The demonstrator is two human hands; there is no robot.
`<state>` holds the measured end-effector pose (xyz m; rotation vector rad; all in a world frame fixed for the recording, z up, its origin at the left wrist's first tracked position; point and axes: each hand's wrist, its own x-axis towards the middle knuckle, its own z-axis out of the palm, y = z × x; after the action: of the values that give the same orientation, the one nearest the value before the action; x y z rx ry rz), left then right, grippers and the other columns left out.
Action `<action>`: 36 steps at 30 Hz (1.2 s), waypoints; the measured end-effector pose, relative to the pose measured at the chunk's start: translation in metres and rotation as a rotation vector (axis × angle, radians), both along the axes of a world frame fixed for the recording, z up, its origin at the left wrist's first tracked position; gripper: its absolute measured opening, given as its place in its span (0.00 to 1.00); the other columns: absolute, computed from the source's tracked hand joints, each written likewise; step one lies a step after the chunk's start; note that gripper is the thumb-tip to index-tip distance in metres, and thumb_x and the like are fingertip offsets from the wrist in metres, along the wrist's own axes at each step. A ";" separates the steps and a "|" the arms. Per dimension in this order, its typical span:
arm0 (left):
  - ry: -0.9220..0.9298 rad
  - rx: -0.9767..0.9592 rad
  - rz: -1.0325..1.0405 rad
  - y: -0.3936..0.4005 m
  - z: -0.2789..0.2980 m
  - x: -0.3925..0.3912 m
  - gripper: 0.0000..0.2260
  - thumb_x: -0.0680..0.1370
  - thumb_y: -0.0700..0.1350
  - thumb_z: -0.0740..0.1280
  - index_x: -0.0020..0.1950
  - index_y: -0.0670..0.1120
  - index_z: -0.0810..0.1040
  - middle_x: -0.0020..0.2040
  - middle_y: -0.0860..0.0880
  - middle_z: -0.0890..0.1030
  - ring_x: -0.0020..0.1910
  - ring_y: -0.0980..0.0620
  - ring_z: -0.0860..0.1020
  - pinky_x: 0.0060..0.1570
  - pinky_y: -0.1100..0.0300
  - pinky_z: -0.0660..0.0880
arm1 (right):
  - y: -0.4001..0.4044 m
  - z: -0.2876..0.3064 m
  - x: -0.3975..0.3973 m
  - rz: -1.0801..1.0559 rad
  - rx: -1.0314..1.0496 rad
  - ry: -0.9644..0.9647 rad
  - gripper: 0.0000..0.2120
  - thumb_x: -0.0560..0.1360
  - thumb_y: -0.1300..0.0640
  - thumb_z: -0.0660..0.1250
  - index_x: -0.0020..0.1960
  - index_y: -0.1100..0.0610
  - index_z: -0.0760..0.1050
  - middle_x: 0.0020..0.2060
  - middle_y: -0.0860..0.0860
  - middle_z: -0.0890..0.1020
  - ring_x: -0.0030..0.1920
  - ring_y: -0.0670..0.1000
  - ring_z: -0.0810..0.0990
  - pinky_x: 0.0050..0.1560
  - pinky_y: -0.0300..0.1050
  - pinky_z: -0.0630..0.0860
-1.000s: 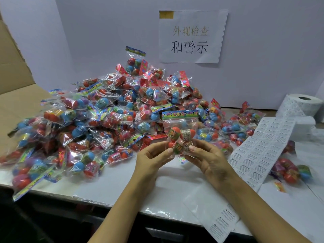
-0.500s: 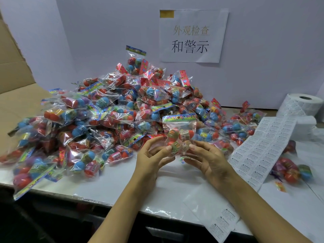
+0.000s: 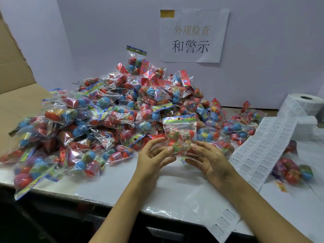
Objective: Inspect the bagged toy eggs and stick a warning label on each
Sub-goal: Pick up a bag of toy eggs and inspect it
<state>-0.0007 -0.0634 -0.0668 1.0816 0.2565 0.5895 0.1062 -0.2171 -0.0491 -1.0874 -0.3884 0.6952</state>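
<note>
Pinching the bag of toy eggs (image 3: 179,135) at its lower corners, left hand (image 3: 152,155) and right hand (image 3: 208,158) hold it upright before the pile (image 3: 105,120) — light, crinkly, probably slippery film — so gripping over the hard eggs seems safest.

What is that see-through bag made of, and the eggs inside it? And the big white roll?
The bag looks like thin clear plastic film: glossy, crinkled, with the eggs showing through. The eggs look like smooth hard plastic, orange-red with printed bands, though that is a guess through the film. The roll seems to be matte white paper labels with tiny print.
</note>
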 end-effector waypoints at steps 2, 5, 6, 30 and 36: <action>0.010 0.026 -0.039 0.000 -0.002 0.000 0.28 0.66 0.37 0.82 0.63 0.45 0.78 0.47 0.42 0.86 0.49 0.43 0.86 0.46 0.53 0.83 | -0.001 0.001 0.000 -0.016 -0.008 -0.010 0.22 0.66 0.56 0.75 0.58 0.60 0.80 0.46 0.57 0.86 0.44 0.53 0.86 0.43 0.44 0.84; 0.022 0.069 -0.133 -0.003 -0.005 0.000 0.35 0.63 0.41 0.82 0.67 0.49 0.74 0.48 0.44 0.87 0.51 0.43 0.86 0.49 0.52 0.83 | -0.001 0.002 0.001 -0.085 -0.001 -0.029 0.21 0.65 0.54 0.76 0.57 0.57 0.79 0.43 0.53 0.86 0.41 0.49 0.85 0.41 0.43 0.82; 0.024 0.061 -0.146 -0.004 -0.005 0.000 0.37 0.62 0.44 0.82 0.68 0.50 0.73 0.50 0.44 0.86 0.52 0.43 0.85 0.50 0.53 0.82 | -0.001 0.001 0.002 -0.111 -0.002 -0.034 0.20 0.65 0.53 0.76 0.55 0.56 0.80 0.42 0.52 0.85 0.40 0.49 0.84 0.41 0.43 0.81; 0.001 -0.046 -0.089 0.001 -0.002 0.000 0.18 0.64 0.32 0.81 0.50 0.42 0.80 0.45 0.40 0.85 0.46 0.40 0.86 0.42 0.48 0.84 | -0.002 0.002 -0.003 -0.066 -0.078 -0.124 0.18 0.64 0.42 0.75 0.48 0.53 0.85 0.44 0.54 0.86 0.41 0.49 0.84 0.40 0.45 0.75; 0.109 -0.064 -0.173 -0.007 0.006 -0.002 0.23 0.72 0.47 0.79 0.63 0.41 0.78 0.57 0.37 0.82 0.49 0.33 0.83 0.43 0.44 0.83 | -0.003 -0.001 0.000 -0.068 -0.129 -0.152 0.14 0.65 0.46 0.76 0.47 0.53 0.85 0.43 0.53 0.86 0.41 0.49 0.84 0.45 0.48 0.76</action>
<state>-0.0023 -0.0701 -0.0612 1.0631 0.2717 0.3664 0.1062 -0.2203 -0.0500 -1.2748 -0.4385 0.5851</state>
